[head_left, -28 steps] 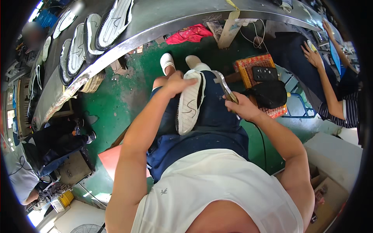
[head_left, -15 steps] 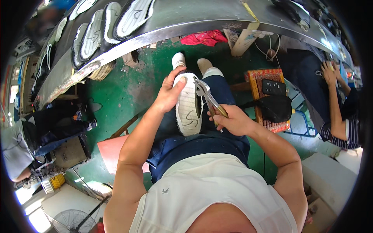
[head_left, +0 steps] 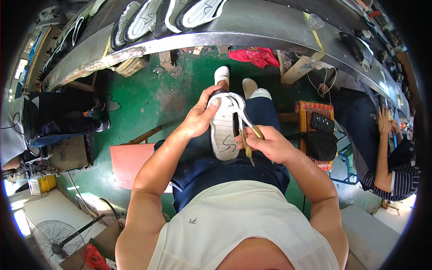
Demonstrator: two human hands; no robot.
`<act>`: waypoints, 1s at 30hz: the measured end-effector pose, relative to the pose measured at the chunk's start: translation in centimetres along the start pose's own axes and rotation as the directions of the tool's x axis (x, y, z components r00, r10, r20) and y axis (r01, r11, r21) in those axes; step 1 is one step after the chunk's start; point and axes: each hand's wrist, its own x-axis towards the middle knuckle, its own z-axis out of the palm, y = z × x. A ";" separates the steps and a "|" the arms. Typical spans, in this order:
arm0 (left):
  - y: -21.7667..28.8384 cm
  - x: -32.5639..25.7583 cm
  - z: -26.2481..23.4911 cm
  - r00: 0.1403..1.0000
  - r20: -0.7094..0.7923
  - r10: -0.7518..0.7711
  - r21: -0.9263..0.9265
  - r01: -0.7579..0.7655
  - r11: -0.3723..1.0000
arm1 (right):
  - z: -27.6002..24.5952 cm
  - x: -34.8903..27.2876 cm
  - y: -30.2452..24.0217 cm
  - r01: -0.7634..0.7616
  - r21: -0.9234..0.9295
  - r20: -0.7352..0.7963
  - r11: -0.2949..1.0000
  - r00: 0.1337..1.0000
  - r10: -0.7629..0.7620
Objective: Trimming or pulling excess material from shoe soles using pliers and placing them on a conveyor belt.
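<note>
A shoe (head_left: 223,130) with a white sole lies sole-up on my lap, over dark blue trousers. My left hand (head_left: 199,116) grips its toe end from the left, thumb on the sole. In my right hand (head_left: 266,145) is a pair of metal pliers (head_left: 243,126) with yellowish handles; their jaws reach to the shoe's front right edge. My two white-shod feet (head_left: 234,81) rest on the green floor beyond the shoe.
A curved grey conveyor (head_left: 252,31) carrying several sole-up shoes (head_left: 139,20) arcs across the top. A seated person in a striped sleeve (head_left: 391,175) works at the right, another person (head_left: 40,121) at the left. A red stool with a black bag (head_left: 317,135), a fan (head_left: 58,238).
My right hand brought the pliers from beside the shoe onto its front edge. The left hand slid up to the toe. The view tilted down and closer.
</note>
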 end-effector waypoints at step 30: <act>0.7 0.3 2.4 0.981 -0.087 0.174 0.123 -0.163 0.979 | -3.4 -5.2 -3.1 0.005 -0.678 0.078 0.735 0.995 0.066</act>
